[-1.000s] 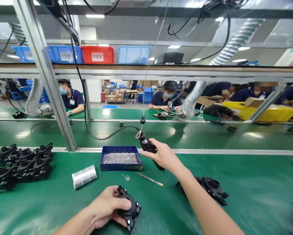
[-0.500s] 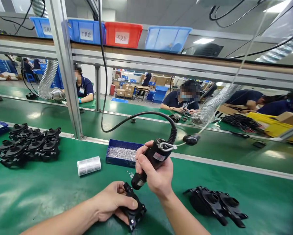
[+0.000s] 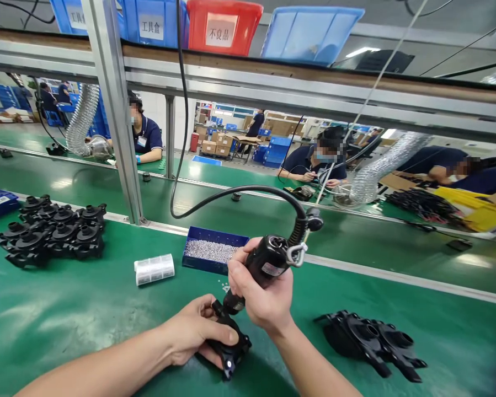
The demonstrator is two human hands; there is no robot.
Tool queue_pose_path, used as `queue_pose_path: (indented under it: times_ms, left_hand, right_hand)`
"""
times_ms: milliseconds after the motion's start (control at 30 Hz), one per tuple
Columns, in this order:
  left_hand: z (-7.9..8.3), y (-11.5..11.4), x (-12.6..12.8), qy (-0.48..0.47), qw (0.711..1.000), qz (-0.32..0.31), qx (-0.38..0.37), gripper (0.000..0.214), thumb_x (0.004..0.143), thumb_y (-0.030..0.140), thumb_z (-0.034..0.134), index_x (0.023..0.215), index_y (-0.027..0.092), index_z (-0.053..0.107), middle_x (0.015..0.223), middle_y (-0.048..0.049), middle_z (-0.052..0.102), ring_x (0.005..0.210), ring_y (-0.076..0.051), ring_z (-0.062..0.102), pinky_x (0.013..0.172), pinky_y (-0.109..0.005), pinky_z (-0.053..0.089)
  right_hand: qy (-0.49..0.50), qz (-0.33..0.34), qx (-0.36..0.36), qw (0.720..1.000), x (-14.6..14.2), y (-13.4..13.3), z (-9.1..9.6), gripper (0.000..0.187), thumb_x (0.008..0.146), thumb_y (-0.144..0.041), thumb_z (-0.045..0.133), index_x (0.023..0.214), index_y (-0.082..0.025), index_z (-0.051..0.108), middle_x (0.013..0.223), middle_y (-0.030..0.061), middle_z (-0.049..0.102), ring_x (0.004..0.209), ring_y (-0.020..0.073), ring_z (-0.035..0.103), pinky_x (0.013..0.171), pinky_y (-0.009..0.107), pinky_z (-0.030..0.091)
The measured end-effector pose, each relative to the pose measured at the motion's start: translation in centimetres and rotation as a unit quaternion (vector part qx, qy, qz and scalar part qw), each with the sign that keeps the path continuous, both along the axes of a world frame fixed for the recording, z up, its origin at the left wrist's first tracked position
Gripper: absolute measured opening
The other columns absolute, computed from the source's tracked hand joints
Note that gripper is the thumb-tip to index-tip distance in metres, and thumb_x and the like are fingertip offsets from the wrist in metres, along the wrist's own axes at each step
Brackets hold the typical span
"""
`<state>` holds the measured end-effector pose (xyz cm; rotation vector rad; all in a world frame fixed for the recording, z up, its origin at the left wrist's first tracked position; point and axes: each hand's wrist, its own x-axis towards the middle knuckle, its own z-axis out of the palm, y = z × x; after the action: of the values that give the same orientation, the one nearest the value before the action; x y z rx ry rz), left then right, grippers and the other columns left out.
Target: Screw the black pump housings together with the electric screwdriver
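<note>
My left hand [image 3: 202,328] grips a black plastic housing [image 3: 236,348] against the green bench top, thumb across its upper face. A shiny metal spot shows at the part's near end. Wrapped round a black electric screwdriver [image 3: 266,263] is my right hand [image 3: 268,300]. The tool slants down to the left, its nose at the far end of the housing; the bit's tip is hidden. Its cable arches up from the back, where a white cord loop is tied. Just behind the nose, a few loose small metal pieces [image 3: 224,285] lie near a blue tray [image 3: 190,261] filled with similar pieces.
Similar black housings [image 3: 57,231] are grouped at left, and more black housings [image 3: 372,339] lie at right. A roll of white labels [image 3: 154,269] lies left of the tray. A metal post [image 3: 113,110] rises at the bench's back edge. Co-workers sit beyond.
The view has tilted down slightly. The screwdriver's nose has come closer to the housing, and the black fitting on its hanging cord has swung in toward the tool. Both hands keep their grips.
</note>
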<state>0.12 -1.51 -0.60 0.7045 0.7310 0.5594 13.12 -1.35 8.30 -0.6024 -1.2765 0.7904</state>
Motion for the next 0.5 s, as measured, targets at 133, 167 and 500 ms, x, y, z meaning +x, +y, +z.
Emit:
queue_pose_path:
  times_ms: [133, 167, 500]
  left_hand:
    - [0.00, 0.10, -0.01, 0.000, 1.000, -0.013, 0.000, 0.062, 0.046, 0.020, 0.097, 0.093, 0.017, 0.058, 0.086, -0.0033, 0.070, 0.067, -0.021, 0.071, 0.043, -0.031, 0.062]
    - [0.03, 0.13, -0.01, 0.001, 1.000, -0.015, -0.001, 0.061, 0.046, 0.020, 0.098, 0.093, 0.016, 0.059, 0.086, -0.0037, 0.070, 0.066, -0.021, 0.071, 0.043, -0.031, 0.062]
    - [0.47, 0.24, -0.21, 0.012, 0.998, -0.061, 0.019, 0.049, 0.050, 0.024, 0.096, 0.090, 0.011, 0.072, 0.079, -0.0078, 0.073, 0.059, -0.019, 0.070, 0.046, -0.028, 0.062]
  right_hand:
    - [-0.019, -0.005, 0.002, 1.000, -0.10, -0.15, -0.02, 0.019, 0.093, -0.026, 0.074, 0.100, -0.025, 0.057, 0.069, -0.0050, 0.059, 0.046, 0.0095, 0.048, 0.042, 0.023, 0.043]
    - [-0.020, -0.004, 0.000, 1.000, -0.05, -0.16, 0.01, 0.019, 0.092, -0.027, 0.074, 0.099, -0.025, 0.057, 0.068, -0.0050, 0.059, 0.045, 0.0097, 0.048, 0.042, 0.023, 0.043]
    - [-0.014, -0.006, -0.022, 1.000, 0.21, -0.03, 0.08, 0.026, 0.091, -0.029, 0.078, 0.106, -0.025, 0.056, 0.077, -0.0022, 0.066, 0.047, 0.0094, 0.050, 0.042, 0.024, 0.043]
